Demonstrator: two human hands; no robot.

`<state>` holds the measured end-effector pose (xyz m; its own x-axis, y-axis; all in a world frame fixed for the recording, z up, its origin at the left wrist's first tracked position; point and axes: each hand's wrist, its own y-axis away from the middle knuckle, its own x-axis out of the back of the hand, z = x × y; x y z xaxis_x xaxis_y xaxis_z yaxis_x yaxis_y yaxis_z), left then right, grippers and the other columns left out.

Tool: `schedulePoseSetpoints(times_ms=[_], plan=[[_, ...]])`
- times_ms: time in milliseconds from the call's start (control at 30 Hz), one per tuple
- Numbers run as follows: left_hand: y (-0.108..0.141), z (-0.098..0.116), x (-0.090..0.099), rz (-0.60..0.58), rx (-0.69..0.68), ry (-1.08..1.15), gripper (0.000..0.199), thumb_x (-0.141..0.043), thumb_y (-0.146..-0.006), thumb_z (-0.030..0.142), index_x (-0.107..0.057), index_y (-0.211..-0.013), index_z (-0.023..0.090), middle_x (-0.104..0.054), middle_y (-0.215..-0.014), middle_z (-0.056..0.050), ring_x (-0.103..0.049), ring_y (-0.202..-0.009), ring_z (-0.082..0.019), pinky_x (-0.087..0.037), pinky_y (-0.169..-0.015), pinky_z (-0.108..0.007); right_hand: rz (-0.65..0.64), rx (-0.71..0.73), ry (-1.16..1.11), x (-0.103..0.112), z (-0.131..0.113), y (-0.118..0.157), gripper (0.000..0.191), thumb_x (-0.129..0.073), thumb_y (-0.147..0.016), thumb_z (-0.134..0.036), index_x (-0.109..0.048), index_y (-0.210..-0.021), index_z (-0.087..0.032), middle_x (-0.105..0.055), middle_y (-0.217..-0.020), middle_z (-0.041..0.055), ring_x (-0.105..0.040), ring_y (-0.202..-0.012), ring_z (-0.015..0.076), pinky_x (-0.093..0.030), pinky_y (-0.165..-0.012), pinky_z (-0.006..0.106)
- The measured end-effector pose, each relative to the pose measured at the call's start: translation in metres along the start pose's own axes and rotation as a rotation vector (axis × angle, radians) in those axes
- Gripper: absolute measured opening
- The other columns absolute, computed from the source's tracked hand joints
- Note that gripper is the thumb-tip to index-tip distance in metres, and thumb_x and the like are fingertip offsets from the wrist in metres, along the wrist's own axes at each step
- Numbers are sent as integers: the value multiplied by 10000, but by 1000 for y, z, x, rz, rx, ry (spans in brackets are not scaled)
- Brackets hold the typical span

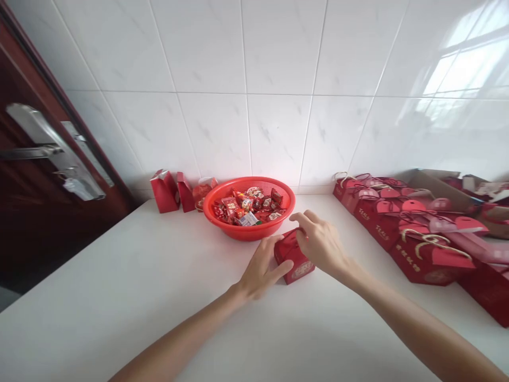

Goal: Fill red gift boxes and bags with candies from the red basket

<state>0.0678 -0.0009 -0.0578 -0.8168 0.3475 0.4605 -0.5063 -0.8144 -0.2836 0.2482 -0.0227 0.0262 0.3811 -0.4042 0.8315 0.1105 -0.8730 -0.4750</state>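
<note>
A small red gift box [300,270] with a pale printed emblem on its front stands on the white table. My left hand [259,270] grips it from the left, thumb across the front and fingers along the side. At the top right edge of the box is my right hand [323,243], its fingers bent over the upper flaps; the fingertips are partly hidden. Just behind the box sits a round red plastic basket [254,233] holding many wrapped candies [248,204], mostly in red wrappers.
Rows of red gift boxes [413,260] with cord handles fill the right side. Behind them is an open cardboard carton [431,183]. Red packets [165,192] stand left of the basket, against the tiled wall [210,127]. A dark door with a metal handle [34,153] is at far left.
</note>
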Motion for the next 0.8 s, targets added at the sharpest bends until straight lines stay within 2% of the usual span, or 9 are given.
schedulePoseSetpoints(times_ms=[100, 167, 300, 367, 433, 533, 633, 733, 800], plan=[[12, -11, -13, 62, -26, 91, 732, -599, -914, 517, -299, -1501, 199, -392, -1535, -173, -363, -1439, -326, -314, -1191, -533, 33, -58, -83, 19, 15, -3, 324, -486, -827, -106, -705, -1034, -227, -670, -853, 45, -568, -639, 171, -398, -593, 279], [16, -17, -20, 40, 15, 77, 702, -610, -902, 462, -324, -1488, 202, -406, -1522, -176, -391, -1426, -325, -333, -1182, -537, 100, -108, -132, 42, 29, -6, 264, -534, -792, -100, -718, -937, -221, -686, -819, 35, -608, -675, 183, -450, -648, 298], [14, -20, -23, -14, 22, -4, 326, -589, -879, 337, -595, -1180, 214, -596, -1255, -109, -563, -1226, -270, -439, -1102, -477, 293, -249, -132, 108, 58, -10, 196, -618, -764, -78, -740, -846, -208, -713, -771, 27, -647, -720, 200, -483, -718, 330], [12, -18, -23, -29, -5, -23, 155, -568, -878, 312, -637, -975, 213, -640, -1082, -74, -616, -1076, -237, -498, -1015, -430, 394, -357, -83, 144, 73, -10, 166, -661, -764, -73, -760, -837, -186, -699, -726, 35, -625, -680, 189, -477, -691, 332], [11, -17, -22, -61, -28, -38, 123, -560, -881, 308, -636, -870, 212, -646, -968, -57, -627, -959, -214, -531, -922, -391, 486, -442, 15, 176, 92, -11, 177, -689, -756, -43, -778, -862, -154, -696, -718, 47, -605, -669, 170, -475, -722, 343], [13, -15, -23, -115, -60, -63, 131, -554, -885, 296, -645, -851, 208, -652, -928, -55, -628, -887, -198, -540, -852, -362, 581, -586, 190, 213, 124, -12, 101, -737, -786, -75, -794, -856, -122, -691, -715, 58, -541, -617, 123, -456, -784, 371], [13, -16, -24, -147, -70, -87, 127, -549, -882, 271, -659, -864, 210, -659, -949, -58, -637, -872, -192, -545, -830, -350, 581, -723, 244, 234, 160, -13, 104, -740, -846, -143, -803, -883, -70, -687, -689, 71, -501, -544, 80, -446, -791, 379], [13, -17, -24, -170, -70, -99, 139, -535, -882, 255, -667, -864, 213, -656, -950, -55, -642, -857, -189, -545, -795, -337, 539, -847, 170, 243, 199, -9, 119, -697, -855, -87, -795, -897, -34, -671, -631, 82, -518, -485, 81, -462, -681, 340], [12, -18, -24, -173, -74, -109, 145, -528, -884, 244, -666, -854, 212, -654, -945, -53, -640, -853, -188, -539, -789, -331, 548, -856, 192, 243, 227, -5, 95, -702, -819, -53, -783, -772, -66, -659, -575, 70, -543, -463, 90, -467, -632, 306]])
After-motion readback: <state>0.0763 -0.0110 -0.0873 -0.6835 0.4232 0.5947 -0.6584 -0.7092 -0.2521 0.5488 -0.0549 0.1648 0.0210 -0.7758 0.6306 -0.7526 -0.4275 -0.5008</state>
